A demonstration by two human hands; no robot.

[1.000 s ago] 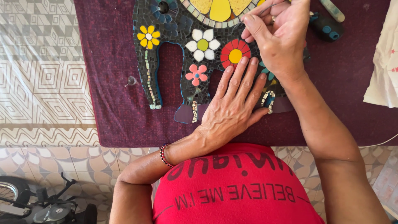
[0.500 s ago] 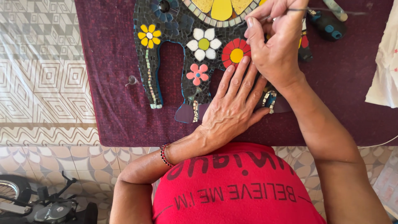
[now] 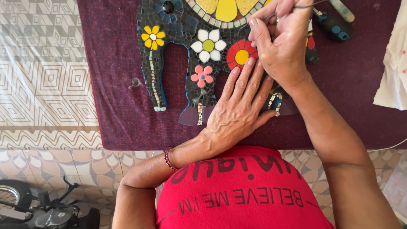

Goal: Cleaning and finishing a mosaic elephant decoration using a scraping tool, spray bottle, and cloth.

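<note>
The right hand (image 3: 283, 46) is pinching a thin metal tool (image 3: 292, 8) between closed fingers, its tip pointing down at the mosaic elephant (image 3: 178, 25), seemingly for fine work between the tiles; the left hand (image 3: 237, 112) is lying flat, fingers spread open and gripping nothing, pressing on the mosaic's lower edge, apparently to keep it steady; the mosaic, dark with bright tile flowers, is resting on a purple cloth (image 3: 114, 97) covering the worktop; a dark tube (image 3: 335, 27) is lying just beyond the right hand; a beaded bracelet (image 3: 168, 157) is circling the left wrist.
</note>
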